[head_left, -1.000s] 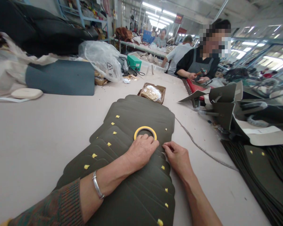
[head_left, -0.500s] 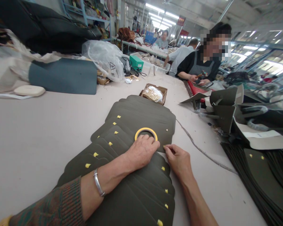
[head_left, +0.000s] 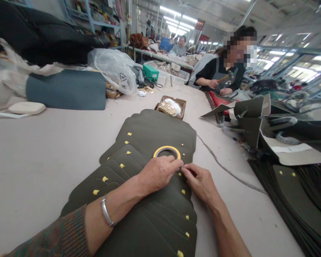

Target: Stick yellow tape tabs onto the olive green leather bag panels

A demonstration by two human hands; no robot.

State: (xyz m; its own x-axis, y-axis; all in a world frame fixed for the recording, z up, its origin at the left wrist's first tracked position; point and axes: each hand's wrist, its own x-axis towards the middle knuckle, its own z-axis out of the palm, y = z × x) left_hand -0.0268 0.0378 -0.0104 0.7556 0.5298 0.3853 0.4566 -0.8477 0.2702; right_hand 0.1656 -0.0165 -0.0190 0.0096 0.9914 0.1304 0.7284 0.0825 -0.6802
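Note:
My left hand (head_left: 159, 175) is closed on a roll of yellow tape (head_left: 167, 147), which rests on fanned, overlapping dark olive panels (head_left: 133, 185). Thumb and fingertips of my right hand (head_left: 200, 178) are pinched close to the left fingertips at the panels' right edge; what they hold is too small to make out. Small yellow tape bits (head_left: 105, 179) dot both side edges of the panels. Two tiny shiny studs (head_left: 183, 150) show on the upper panel, beyond my right fingers. A silver bangle (head_left: 107, 213) circles my left wrist.
A small box (head_left: 171, 107) of gold-coloured studs stands just beyond the panels. On the right lie a cord (head_left: 216, 157), folded olive pieces (head_left: 253, 125) and stacked dark panels (head_left: 291, 200). A blue-grey sheet (head_left: 66, 89) lies back left. Across the table, a co-worker (head_left: 219, 78) holds a hammer.
Both hands have come together, the right fingertips moving left towards the left ones. Two studs show on the upper panel where one showed before. The view has shifted slightly.

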